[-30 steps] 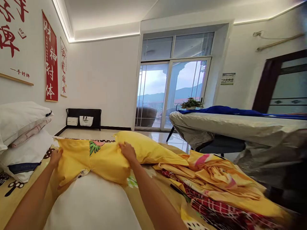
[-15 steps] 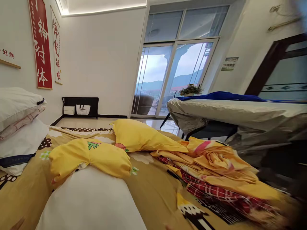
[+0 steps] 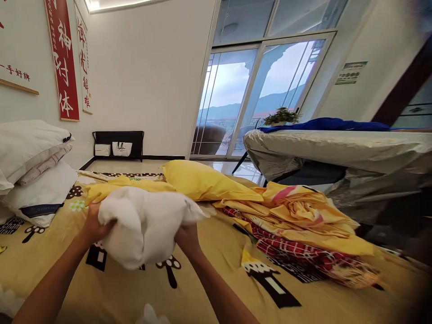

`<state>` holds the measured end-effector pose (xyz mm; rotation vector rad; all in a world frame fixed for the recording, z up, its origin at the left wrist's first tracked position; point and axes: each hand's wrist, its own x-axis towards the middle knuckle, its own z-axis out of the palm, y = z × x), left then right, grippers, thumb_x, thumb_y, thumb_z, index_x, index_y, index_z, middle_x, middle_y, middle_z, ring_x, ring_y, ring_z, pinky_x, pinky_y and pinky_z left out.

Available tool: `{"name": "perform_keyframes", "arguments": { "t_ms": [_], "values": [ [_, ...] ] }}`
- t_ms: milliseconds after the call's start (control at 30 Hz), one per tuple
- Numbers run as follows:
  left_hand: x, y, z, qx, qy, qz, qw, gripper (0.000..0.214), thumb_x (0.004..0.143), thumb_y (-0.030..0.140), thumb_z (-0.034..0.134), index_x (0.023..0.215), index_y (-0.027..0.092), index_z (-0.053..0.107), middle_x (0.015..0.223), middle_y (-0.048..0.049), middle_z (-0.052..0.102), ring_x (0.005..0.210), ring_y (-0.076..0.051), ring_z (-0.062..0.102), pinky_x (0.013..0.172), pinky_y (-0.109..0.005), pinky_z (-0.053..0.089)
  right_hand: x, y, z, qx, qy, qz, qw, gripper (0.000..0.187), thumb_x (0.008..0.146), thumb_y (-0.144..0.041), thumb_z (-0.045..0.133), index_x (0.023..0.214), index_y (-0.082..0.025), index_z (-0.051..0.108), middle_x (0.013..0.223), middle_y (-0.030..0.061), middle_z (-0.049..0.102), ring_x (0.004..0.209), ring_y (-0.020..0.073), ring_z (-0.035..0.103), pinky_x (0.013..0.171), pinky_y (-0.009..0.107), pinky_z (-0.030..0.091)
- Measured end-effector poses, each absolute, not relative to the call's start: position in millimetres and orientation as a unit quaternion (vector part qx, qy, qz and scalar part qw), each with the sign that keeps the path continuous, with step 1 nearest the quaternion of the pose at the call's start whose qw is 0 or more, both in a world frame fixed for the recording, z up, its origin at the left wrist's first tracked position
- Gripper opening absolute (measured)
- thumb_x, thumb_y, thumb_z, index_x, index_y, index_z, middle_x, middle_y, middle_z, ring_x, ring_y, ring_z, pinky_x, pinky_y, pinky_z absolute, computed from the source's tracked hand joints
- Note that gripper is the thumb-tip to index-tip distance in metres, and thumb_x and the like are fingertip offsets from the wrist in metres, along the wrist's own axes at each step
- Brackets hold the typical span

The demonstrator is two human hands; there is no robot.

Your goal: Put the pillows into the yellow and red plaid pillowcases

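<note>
Both my hands grip a white pillow (image 3: 145,225) that is raised off the bed and bunched up. My left hand (image 3: 92,222) clutches its left end, and my right hand (image 3: 187,238) holds it from beneath on the right. The pillow's far end sits inside a yellow printed pillowcase (image 3: 111,189), which lies crumpled just behind it. A second pillow in a plain yellow case (image 3: 202,182) rests further back. All this is on a bed with a yellow patterned sheet (image 3: 219,252).
A crumpled yellow and red-checked duvet (image 3: 303,229) is heaped on the bed's right side. Stacked white pillows (image 3: 30,175) lie at the left. A covered table with blue cloth (image 3: 337,148) stands beyond, near glass doors (image 3: 249,99).
A second ago my hands were at the yellow pillowcase; they left view, and now they hold the white pillow lifted and bunched. The camera has tilted down and right.
</note>
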<state>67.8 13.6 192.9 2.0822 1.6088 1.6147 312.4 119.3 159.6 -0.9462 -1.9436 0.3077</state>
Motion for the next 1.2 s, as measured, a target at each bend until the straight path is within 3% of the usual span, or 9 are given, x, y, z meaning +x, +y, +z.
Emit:
{"name": "perform_keyframes", "arguments": {
  "t_ms": [133, 233, 333, 433, 567, 700, 833, 1033, 1200],
  "values": [
    [82.8, 50.2, 184.4, 0.605, 0.651, 0.455, 0.048, 0.031, 0.079, 0.043, 0.052, 0.075, 0.015, 0.066, 0.078, -0.0112, 0.069, 0.079, -0.025, 0.062, 0.071, -0.033, 0.044, 287.2, 134.3, 173.5, -0.479, -0.795, 0.1, 0.359, 0.018, 0.075, -0.024, 0.05, 0.063, -0.017, 0.062, 0.063, 0.0078, 0.063, 0.068, 0.0218, 0.058, 0.066, 0.033, 0.043],
    [80.3, 61.3, 149.2, 0.585, 0.695, 0.407, 0.096, 0.024, 0.079, 0.033, 0.053, 0.073, 0.015, 0.066, 0.079, -0.012, 0.07, 0.077, -0.024, 0.063, 0.068, -0.03, 0.043, 273.3, 124.2, 156.8, -0.53, -0.782, 0.097, 0.313, 0.013, 0.071, -0.019, 0.053, 0.074, -0.016, 0.065, 0.066, 0.0116, 0.064, 0.067, 0.0249, 0.06, 0.064, 0.036, 0.044],
    [70.7, 62.4, 126.2, 0.58, 0.703, 0.398, 0.109, 0.018, 0.078, 0.025, 0.052, 0.077, 0.015, 0.067, 0.086, -0.0123, 0.071, 0.08, -0.023, 0.063, 0.068, -0.029, 0.042, 270.0, 94.3, 134.6, -0.51, -0.763, 0.029, 0.396, 0.039, 0.08, -0.016, 0.038, 0.114, -0.015, 0.059, 0.105, 0.0179, 0.064, 0.099, 0.0297, 0.058, 0.082, 0.043, 0.044],
    [66.7, 58.3, 122.6, 0.586, 0.703, 0.386, 0.114, 0.016, 0.075, 0.021, 0.054, 0.076, 0.014, 0.068, 0.086, -0.0154, 0.071, 0.082, -0.026, 0.063, 0.071, -0.033, 0.043, 268.7, 60.0, 117.5, -0.407, -0.783, -0.051, 0.468, 0.051, 0.088, -0.021, 0.027, 0.138, -0.019, 0.04, 0.136, 0.016, 0.045, 0.128, 0.0287, 0.038, 0.1, 0.047, 0.033],
    [74.2, 47.7, 117.2, 0.609, 0.676, 0.396, 0.123, 0.02, 0.075, 0.028, 0.054, 0.081, 0.017, 0.069, 0.092, -0.0149, 0.07, 0.089, -0.027, 0.062, 0.083, -0.037, 0.044, 254.5, 39.8, 116.9, -0.35, -0.863, -0.073, 0.356, 0.085, 0.081, -0.056, 0.045, 0.147, -0.01, 0.02, 0.148, 0.0242, 0.025, 0.137, 0.0411, 0.016, 0.103, 0.059, 0.022],
    [75.7, 37.3, 89.6, 0.539, 0.625, 0.53, 0.196, 0.034, 0.081, 0.04, 0.045, 0.098, 0.019, 0.066, 0.1, -0.0124, 0.069, 0.103, -0.026, 0.059, 0.092, -0.039, 0.044, 234.5, 50.8, 135.1, -0.389, -0.886, -0.032, 0.25, 0.094, 0.075, -0.068, 0.048, 0.147, -0.013, 0.022, 0.137, 0.0267, 0.041, 0.128, 0.04, 0.035, 0.1, 0.057, 0.025],
    [69.4, 30.7, 67.1, 0.495, 0.655, 0.534, 0.202, 0.037, 0.081, 0.034, 0.043, 0.108, 0.019, 0.062, 0.102, -0.0115, 0.069, 0.107, -0.025, 0.058, 0.095, -0.039, 0.044, 221.9, 61.0, 140.3, -0.366, -0.91, -0.039, 0.192, 0.088, 0.073, -0.058, 0.059, 0.145, -0.016, 0.029, 0.114, 0.0205, 0.059, 0.104, 0.0342, 0.053, 0.091, 0.048, 0.034],
    [60.1, 12.0, 101.8, 0.638, 0.648, 0.387, 0.156, 0.034, 0.077, 0.023, 0.047, 0.107, 0.016, 0.061, 0.113, -0.0146, 0.065, 0.107, -0.026, 0.057, 0.093, -0.037, 0.043, 230.6, 61.9, 129.8, -0.359, -0.919, -0.029, 0.157, 0.065, 0.077, -0.032, 0.055, 0.139, -0.024, 0.037, 0.103, 0.0112, 0.063, 0.088, 0.0261, 0.06, 0.075, 0.034, 0.039],
    [34.0, 17.4, 136.5, 0.622, 0.607, 0.491, 0.058, 0.034, 0.085, 0.034, 0.039, 0.103, 0.015, 0.061, 0.109, -0.0118, 0.062, 0.099, -0.022, 0.056, 0.089, -0.035, 0.043, 247.4, 57.7, 131.1, -0.407, -0.902, -0.004, 0.144, 0.042, 0.077, -0.023, 0.051, 0.119, -0.025, 0.054, 0.099, 0.0081, 0.066, 0.086, 0.0239, 0.061, 0.07, 0.031, 0.037]
  ]
}}
